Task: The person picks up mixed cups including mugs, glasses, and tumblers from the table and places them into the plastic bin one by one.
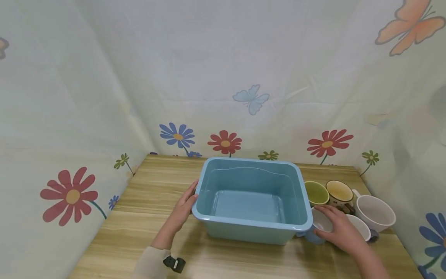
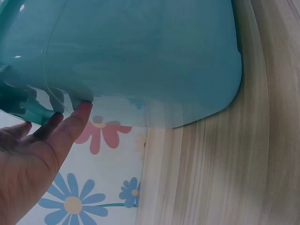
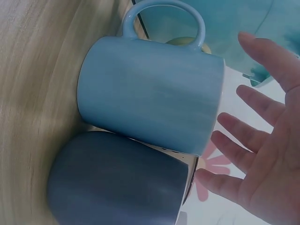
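A light blue plastic basin (image 1: pixel 244 233) with a wide rim stands on the wooden table, nothing inside it. At its left side my left hand (image 1: pixel 181 212) touches the outer wall under the rim, fingertips against the plastic and fingers extended in the left wrist view. My right hand (image 1: pixel 338 228) hovers over the mouth of a light blue mug (image 3: pixel 150 93), fingers spread and holding nothing. That mug stands upright close to the basin's right end, its handle turned toward the basin. Beside it is a dark grey mug (image 3: pixel 117 183) with a white inside.
Behind the blue mug stand a green cup (image 1: pixel 316 192) and a yellow-lined cup (image 1: pixel 339 190). Farther right is a white mug (image 1: pixel 376 212). The wooden table (image 1: pixel 156 182) ends at a flower-printed cloth (image 1: pixel 209 97) on the back and sides.
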{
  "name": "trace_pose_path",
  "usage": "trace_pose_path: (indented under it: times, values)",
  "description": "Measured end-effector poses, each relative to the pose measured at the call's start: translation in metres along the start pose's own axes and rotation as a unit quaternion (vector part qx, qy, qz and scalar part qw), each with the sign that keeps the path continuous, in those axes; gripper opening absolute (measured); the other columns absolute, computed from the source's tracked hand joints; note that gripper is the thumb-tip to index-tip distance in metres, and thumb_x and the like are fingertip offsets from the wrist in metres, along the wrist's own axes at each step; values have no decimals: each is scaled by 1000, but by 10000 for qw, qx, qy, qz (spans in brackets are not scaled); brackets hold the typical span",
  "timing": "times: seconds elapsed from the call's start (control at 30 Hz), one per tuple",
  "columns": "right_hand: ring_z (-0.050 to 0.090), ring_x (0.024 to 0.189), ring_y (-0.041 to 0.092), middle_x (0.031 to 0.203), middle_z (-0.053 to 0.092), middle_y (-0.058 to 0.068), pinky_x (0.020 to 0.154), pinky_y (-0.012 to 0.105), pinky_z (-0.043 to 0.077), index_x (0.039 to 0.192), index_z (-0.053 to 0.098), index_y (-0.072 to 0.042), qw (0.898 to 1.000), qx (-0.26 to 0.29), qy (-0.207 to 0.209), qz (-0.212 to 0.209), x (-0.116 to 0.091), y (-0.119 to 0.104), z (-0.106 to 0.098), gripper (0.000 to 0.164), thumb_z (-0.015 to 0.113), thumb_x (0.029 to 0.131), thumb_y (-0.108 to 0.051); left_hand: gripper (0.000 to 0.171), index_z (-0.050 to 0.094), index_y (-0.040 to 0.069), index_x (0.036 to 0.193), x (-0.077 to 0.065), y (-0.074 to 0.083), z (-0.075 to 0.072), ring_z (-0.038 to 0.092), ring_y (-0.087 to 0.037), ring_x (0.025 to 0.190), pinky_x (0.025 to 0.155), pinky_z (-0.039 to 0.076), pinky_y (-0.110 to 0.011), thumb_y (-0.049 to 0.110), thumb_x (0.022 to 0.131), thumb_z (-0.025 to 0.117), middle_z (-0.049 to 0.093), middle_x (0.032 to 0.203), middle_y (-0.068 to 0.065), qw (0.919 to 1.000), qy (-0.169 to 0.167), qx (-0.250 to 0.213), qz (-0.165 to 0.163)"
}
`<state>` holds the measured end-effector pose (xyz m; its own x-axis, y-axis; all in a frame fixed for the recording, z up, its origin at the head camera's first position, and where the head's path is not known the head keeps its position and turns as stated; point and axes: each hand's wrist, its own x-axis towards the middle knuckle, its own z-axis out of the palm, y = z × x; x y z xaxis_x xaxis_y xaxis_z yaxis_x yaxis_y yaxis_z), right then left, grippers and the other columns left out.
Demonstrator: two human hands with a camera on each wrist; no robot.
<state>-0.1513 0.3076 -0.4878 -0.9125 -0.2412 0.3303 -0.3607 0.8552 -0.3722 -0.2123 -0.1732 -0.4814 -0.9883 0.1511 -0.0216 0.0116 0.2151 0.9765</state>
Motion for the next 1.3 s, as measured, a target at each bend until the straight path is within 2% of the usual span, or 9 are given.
trace_pose_path:
  times: [0.13, 0.4, 0.67, 0.9, 1.13, 1.3]
  values:
    - [63, 110, 46, 122, 67, 24, 86, 61, 52, 123, 68, 0, 10000, -42, -15, 12, 0, 0, 1, 69, 93, 65, -25, 57, 26, 13, 163, -2, 0, 1, 47, -49, 142, 95, 59, -48, 26, 109, 39, 27, 168, -21, 10000, 5, 32, -91]
    - [54, 122, 55, 134, 59, 32, 94, 70, 47, 131, 64, -1, 9959, 10, -681, 594, 2, -3, -2, 71, 90, 72, -31, 58, 26, 12, 163, -3, 0, 1, 47, -48, 142, 93, 59, -45, 26, 108, 38, 25, 169, -21, 9999, -50, -90, 11]
    - [56, 119, 53, 130, 60, 31, 92, 68, 49, 128, 65, 0, 9966, 30, -622, 544, 5, -2, 0, 70, 91, 70, -28, 58, 26, 11, 163, -3, 0, 1, 49, -49, 140, 92, 59, -44, 25, 108, 37, 24, 170, -21, 10000, -37, -80, 21]
    - [56, 115, 52, 126, 59, 32, 93, 69, 46, 125, 67, 1, 9975, 9, -459, 537, 6, -2, 5, 70, 93, 64, -24, 57, 27, 16, 163, -3, -1, 1, 51, -47, 138, 90, 59, -42, 26, 109, 38, 28, 168, -20, 9999, -11, -89, -76]
    - [56, 113, 57, 128, 54, 37, 91, 72, 46, 129, 64, 0, 9948, -118, -657, 763, 11, -2, 6, 76, 94, 64, -24, 58, 26, 14, 164, -2, 1, 0, 50, -47, 139, 92, 59, -43, 27, 109, 37, 27, 169, -21, 9999, -57, -66, -102]
    - [57, 113, 58, 127, 58, 38, 92, 73, 46, 130, 62, 0, 9955, -171, -702, 619, 13, -1, 5, 79, 95, 61, -24, 58, 25, 14, 164, -1, 0, 0, 49, -47, 140, 93, 59, -44, 27, 108, 37, 26, 169, -20, 9999, -61, -59, -71]
